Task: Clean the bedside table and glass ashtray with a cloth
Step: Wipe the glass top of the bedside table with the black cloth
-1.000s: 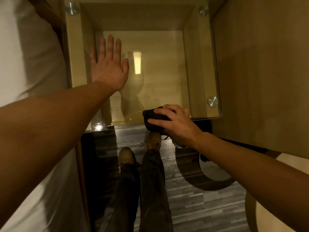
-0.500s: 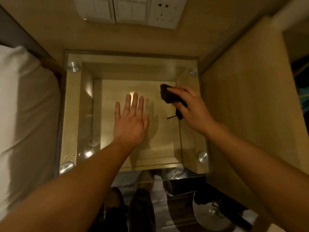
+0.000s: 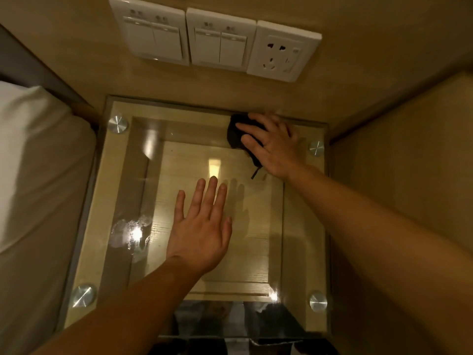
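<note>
The bedside table has a clear glass top fixed by round metal studs over a pale wooden frame. My left hand lies flat on the middle of the glass, fingers spread, holding nothing. My right hand presses a dark cloth onto the glass at the far right corner, close to the wall. A loose thread of the cloth trails out under my wrist. No ashtray is visible.
A bed with white linen borders the table on the left. A wooden panel stands along the right side. Two light switch plates and a wall socket are on the wall behind. A smeared patch shows on the glass's left part.
My right hand has carried the cloth from the near edge across the glass to the far right corner. My left hand has shifted from the far left toward the middle.
</note>
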A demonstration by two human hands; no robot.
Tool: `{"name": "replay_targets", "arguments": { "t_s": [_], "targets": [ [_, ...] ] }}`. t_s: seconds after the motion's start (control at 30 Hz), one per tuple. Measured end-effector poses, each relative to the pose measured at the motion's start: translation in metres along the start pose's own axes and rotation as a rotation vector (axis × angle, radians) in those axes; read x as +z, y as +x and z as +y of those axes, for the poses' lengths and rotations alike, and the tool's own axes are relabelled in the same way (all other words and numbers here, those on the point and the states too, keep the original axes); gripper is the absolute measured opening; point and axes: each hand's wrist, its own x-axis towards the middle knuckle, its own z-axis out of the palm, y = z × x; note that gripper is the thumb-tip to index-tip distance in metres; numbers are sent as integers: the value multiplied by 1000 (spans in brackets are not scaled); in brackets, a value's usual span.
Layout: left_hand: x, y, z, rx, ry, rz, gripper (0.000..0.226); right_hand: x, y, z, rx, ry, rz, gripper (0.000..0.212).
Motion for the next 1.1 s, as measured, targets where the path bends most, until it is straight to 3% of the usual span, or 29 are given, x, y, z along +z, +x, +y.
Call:
{"name": "replay_targets", "arguments": {
  "t_s": [0.43,1.1],
  "targets": [
    [-2,-1,2,-11,22,13,66,16,-33,6,-132,-85,71,41],
    [-7,-5,3,-2,21,48,68,64,-228,-23,-150,-153,87,42]
  ]
}}
